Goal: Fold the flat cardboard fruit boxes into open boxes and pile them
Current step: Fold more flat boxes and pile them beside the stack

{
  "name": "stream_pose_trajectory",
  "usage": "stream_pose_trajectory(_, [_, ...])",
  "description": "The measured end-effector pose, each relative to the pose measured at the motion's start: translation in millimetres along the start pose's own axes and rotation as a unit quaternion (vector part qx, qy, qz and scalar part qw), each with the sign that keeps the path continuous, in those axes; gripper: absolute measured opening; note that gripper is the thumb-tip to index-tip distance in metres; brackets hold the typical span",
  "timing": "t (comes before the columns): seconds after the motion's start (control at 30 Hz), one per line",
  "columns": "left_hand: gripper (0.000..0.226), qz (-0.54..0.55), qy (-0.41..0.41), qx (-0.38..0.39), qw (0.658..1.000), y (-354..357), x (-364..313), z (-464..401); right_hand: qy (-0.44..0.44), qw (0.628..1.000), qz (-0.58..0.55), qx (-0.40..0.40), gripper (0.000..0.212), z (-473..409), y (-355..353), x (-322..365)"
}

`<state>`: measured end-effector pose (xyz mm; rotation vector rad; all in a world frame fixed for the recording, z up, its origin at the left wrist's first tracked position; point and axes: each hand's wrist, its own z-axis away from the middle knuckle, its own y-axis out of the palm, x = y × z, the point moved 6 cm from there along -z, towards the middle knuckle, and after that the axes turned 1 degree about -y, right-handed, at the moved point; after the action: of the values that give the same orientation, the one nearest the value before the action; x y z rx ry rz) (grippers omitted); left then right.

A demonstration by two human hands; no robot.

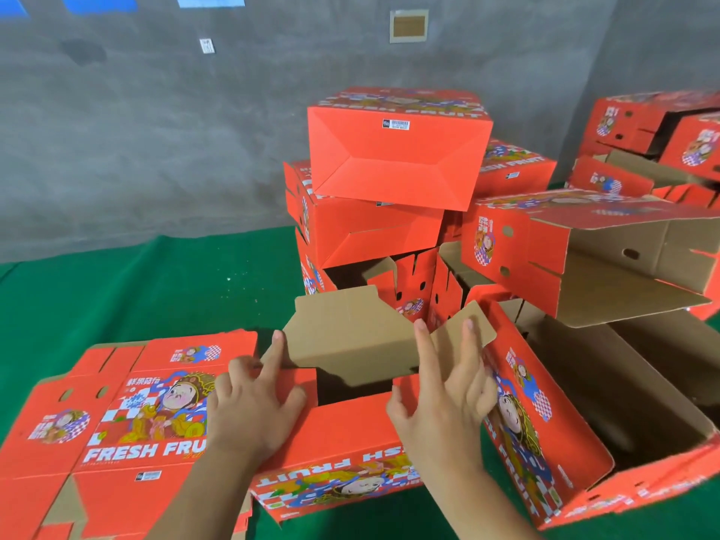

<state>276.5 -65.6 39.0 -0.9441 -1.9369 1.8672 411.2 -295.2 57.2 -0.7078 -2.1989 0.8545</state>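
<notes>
Two hands at lower centre of frame on half-folded box [350, 434]; left hand [249, 407] fingers spread, pressing red flap, index on brown flap [350, 337]; right hand [448, 399] spread, fingers flat vs. 2nd brown flap; flat box [117, 415] lower left on green worktop [156, 290]; pile of folded boxes [397, 150] centre-top.

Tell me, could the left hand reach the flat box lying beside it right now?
Probably yes. The left hand presses the box being folded, and the flat box lies directly beside it with nothing between them.
</notes>
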Motion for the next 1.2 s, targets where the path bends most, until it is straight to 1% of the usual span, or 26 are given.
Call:
stream_pose_trajectory(0.07, [0.086, 0.012, -0.004, -0.002, 1.0, 1.2, 0.1, 0.2, -0.002, 1.0, -0.005, -0.015, 0.103, 3.0, -0.8, 1.1])
stream_pose_trajectory(0.13, [0.088, 0.022, -0.005, -0.004, 1.0, 2.4, 1.5, 0.4, 0.024, 0.998, -0.024, -0.044, 0.104, 7.2, -4.9, -1.9])
stream_pose_trajectory(0.2, [0.088, 0.029, -0.003, -0.007, 1.0, 2.9, 2.7, 0.4, 0.057, 0.995, -0.061, -0.062, 0.108, 12.0, -8.8, -6.5])
stream_pose_trajectory(0.23, [0.088, 0.031, -0.002, -0.004, 1.0, 3.3, 2.3, 0.4, 0.057, 0.993, -0.088, -0.062, 0.11, 14.2, -9.9, -7.1])
stream_pose_trajectory(0.33, [0.088, 0.042, 0.001, 0.018, 0.999, 4.9, 4.1, -0.1, -0.015, 0.985, -0.162, -0.05, 0.109, 16.3, -11.8, -1.4])
stream_pose_trajectory(0.43, [0.087, 0.065, -0.003, 0.032, 0.997, 3.6, 5.5, -0.6, -0.052, 0.986, -0.161, -0.002, 0.101, 15.6, -7.9, -1.3])
stream_pose_trajectory(0.47, [0.086, 0.067, -0.003, 0.035, 0.997, 3.1, 5.0, -0.4, -0.062, 0.987, -0.147, 0.014, 0.092, 16.4, -5.6, -2.0])
stream_pose_trajectory(0.5, [0.083, 0.074, 0.001, 0.033, 0.997, 3.3, 3.9, -0.3, -0.074, 0.988, -0.131, 0.025, 0.078, 17.6, -4.1, -1.9])
stream_pose_trajectory(0.53, [0.078, 0.095, 0.008, 0.027, 0.995, 3.0, 3.8, 0.7, -0.086, 0.989, -0.116, 0.03, 0.057, 17.0, -3.8, -1.8])
stream_pose_trajectory(0.57, [0.071, 0.149, 0.013, 0.016, 0.989, 1.5, 5.3, 2.0, -0.095, 0.989, -0.104, 0.032, 0.034, 13.2, -5.4, -1.4])
stream_pose_trajectory(0.6, [0.062, 0.223, 0.011, 0.002, 0.975, -1.6, 7.2, 4.1, -0.092, 0.989, -0.105, 0.046, 0.018, 7.7, -5.8, -2.0])
stream_pose_trajectory(0.63, [0.051, 0.294, -0.001, -0.01, 0.956, -2.5, 10.8, 5.8, -0.076, 0.988, -0.114, 0.071, 0.022, 0.7, -5.3, -3.7])
stream_pose_trajectory(0.67, [0.047, 0.334, 0.002, -0.02, 0.942, -5.1, 11.4, 8.7, -0.052, 0.984, -0.133, 0.105, 0.033, -5.9, -2.5, -7.2])
stream_pose_trajectory(0.7, [0.05, 0.333, 0.025, -0.033, 0.942, -8.1, 9.0, 12.0, -0.025, 0.976, -0.166, 0.137, 0.039, -12.7, -0.6, -9.2])
stream_pose_trajectory(0.73, [0.055, 0.316, 0.045, -0.038, 0.947, -9.9, 6.4, 14.5, 0.002, 0.967, -0.202, 0.155, 0.039, -18.3, 0.9, -10.8])
stream_pose_trajectory(0.8, [0.053, 0.299, 0.035, -0.021, 0.953, -8.4, 6.1, 15.2, 0.057, 0.962, -0.222, 0.15, 0.029, -23.7, 2.4, -13.5])
stream_pose_trajectory(0.83, [0.052, 0.309, 0.017, -0.004, 0.951, -7.6, 7.1, 15.1, 0.09, 0.954, -0.231, 0.171, 0.036, -24.1, 5.9, -14.9])
stream_pose_trajectory(0.9, [0.052, 0.303, 0.012, 0.014, 0.953, -6.7, 8.9, 15.5, 0.162, 0.908, -0.305, 0.239, 0.066, -23.8, 15.0, -18.9])
stream_pose_trajectory(0.93, [0.052, 0.275, 0.019, 0.015, 0.961, -6.3, 7.8, 16.2, 0.176, 0.887, -0.326, 0.275, 0.076, -23.6, 18.0, -20.5])
stream_pose_trajectory(0.97, [0.054, 0.253, 0.022, 0.018, 0.967, -5.7, 6.1, 16.4, 0.154, 0.883, -0.307, 0.318, 0.083, -23.5, 19.9, -19.9])
stream_pose_trajectory(1.0, [0.065, 0.232, 0.015, 0.029, 0.972, -4.2, 4.5, 16.0, 0.113, 0.895, -0.234, 0.363, 0.091, -22.4, 22.2, -19.5])
stream_pose_trajectory(1.03, [0.078, 0.213, 0.005, 0.045, 0.976, -1.8, 2.6, 15.0, 0.081, 0.906, -0.152, 0.388, 0.095, -20.6, 24.9, -20.2])
stream_pose_trajectory(1.07, [0.086, 0.189, -0.004, 0.064, 0.98, 0.3, 0.0, 14.8, 0.062, 0.914, -0.075, 0.393, 0.096, -19.6, 26.7, -19.2])
stream_pose_trajectory(1.1, [0.087, 0.163, -0.008, 0.077, 0.984, 2.7, -2.3, 14.9, 0.064, 0.922, -0.017, 0.38, 0.094, -20.4, 28.8, -17.8])
stream_pose_trajectory(1.13, [0.085, 0.142, -0.007, 0.084, 0.986, 4.4, -3.6, 15.3, 0.07, 0.929, 0.02, 0.364, 0.092, -21.7, 30.7, -15.1])
stream_pose_trajectory(1.2, [0.08, 0.132, 0.005, 0.076, 0.988, 4.9, -3.9, 17.2, 0.073, 0.934, 0.044, 0.346, 0.089, -23.5, 33.6, -12.4])
